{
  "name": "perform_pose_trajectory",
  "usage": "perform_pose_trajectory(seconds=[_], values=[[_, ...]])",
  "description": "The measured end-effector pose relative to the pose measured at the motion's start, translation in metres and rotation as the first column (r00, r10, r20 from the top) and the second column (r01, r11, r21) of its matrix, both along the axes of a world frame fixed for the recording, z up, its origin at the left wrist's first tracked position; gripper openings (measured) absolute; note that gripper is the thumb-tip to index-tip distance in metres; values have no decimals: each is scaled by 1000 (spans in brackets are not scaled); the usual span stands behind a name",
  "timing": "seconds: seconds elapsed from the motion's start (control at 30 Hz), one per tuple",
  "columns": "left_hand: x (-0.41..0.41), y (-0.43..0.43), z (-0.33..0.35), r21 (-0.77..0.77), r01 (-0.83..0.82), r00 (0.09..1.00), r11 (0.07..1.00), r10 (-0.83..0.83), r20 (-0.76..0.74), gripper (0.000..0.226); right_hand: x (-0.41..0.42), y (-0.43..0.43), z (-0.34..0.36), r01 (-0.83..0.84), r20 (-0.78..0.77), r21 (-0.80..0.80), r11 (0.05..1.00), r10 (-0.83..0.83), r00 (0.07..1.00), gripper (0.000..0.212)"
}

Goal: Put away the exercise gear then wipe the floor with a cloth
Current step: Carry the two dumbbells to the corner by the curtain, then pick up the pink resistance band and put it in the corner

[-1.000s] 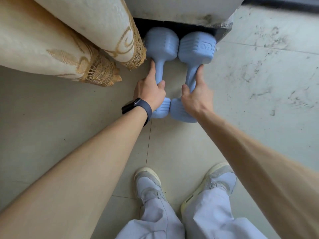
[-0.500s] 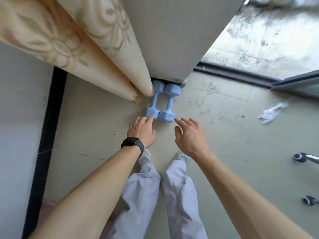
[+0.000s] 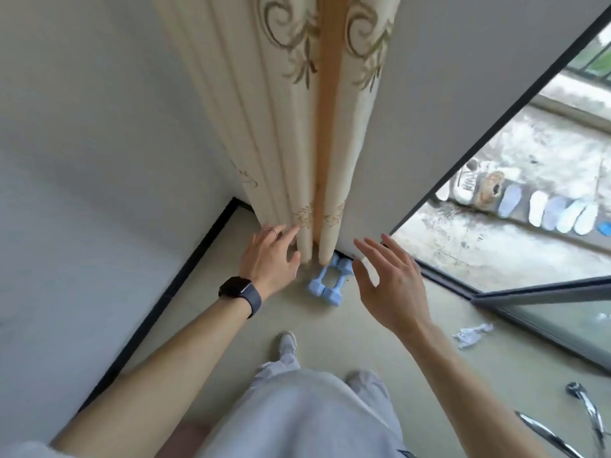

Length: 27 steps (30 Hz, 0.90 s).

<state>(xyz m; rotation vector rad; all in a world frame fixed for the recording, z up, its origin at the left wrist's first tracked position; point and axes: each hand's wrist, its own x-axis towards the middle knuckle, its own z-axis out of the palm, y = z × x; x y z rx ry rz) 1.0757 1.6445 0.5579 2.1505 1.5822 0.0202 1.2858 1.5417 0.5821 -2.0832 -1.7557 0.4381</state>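
Fingers (image 3: 285,235) on left hand (image 3: 269,256): spread, near straight, holding nothing. Tips overlap the curtain (image 3: 291,143) hem in my view; can't tell if that is contact or just line of sight. Fingers (image 3: 380,256) on right hand (image 3: 393,285): also splayed and loose, palm turned inward, holding nothing.

Between the two hands, lower down on the floor (image 3: 363,342): dumbbells (image 3: 330,292), pair side by side and touching, parked at the foot of the wall (image 3: 446,110). Long axes run from the near-left heads toward the far-right wall base. Neither hand is on them. I read the gear step as done.

Relation that matters now: cloth (image 3: 471,335) lies on the floor to the right of the right hand and closer to the body, well apart from the dumbbells, just beside the sliding-door track (image 3: 529,328). It's crumpled, stretched roughly left-low to right-high. Right hand is clearly the nearer one; left would have to cross the body. My call: right arm sweeps out and down, body turns right.

Hard to read:
- far heads of the dumbbells are partly under the curtain hem, and the right thumb cuts one off
- cloth is small and soft in frame; can't tell wet or dry, or which fold offers a grab
- chrome chair legs (image 3: 582,411) at lower right run out of frame; what they belong to isn't visible
- my own legs block the floor directly below
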Motion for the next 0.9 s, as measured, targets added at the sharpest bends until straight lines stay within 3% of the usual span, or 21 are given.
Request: perform_pose_trajectory(seconds=[0.17, 0.27, 0.37, 0.57, 0.73, 0.9], values=[[-61, -36, 66, 243, -248, 967, 938, 253, 13, 53, -18, 30, 61, -329, 67, 158, 931, 322, 944, 40], [-89, -77, 93, 329, -388, 911, 861, 413, -5, 54, -39, 42, 87, -498, 119, 197, 845, 483, 867, 45], [-110, -144, 118, 390, -553, 796, 736, 605, -12, 55, -70, 32, 108, -655, 170, 250, 713, 634, 755, 46], [-150, -335, 154, 437, -782, 490, 445, 872, -11, 56, -164, -55, 137, -842, 140, 348, 412, 865, 482, 45], [-172, -526, 186, 496, -851, 164, 171, 985, -58, 56, -253, -187, 155, -918, 104, 388, 76, 987, 126, 42], [-166, -711, 214, 561, -822, -154, -96, 986, -58, 45, -327, -340, 183, -872, 125, 433, -228, 973, -192, 48]])
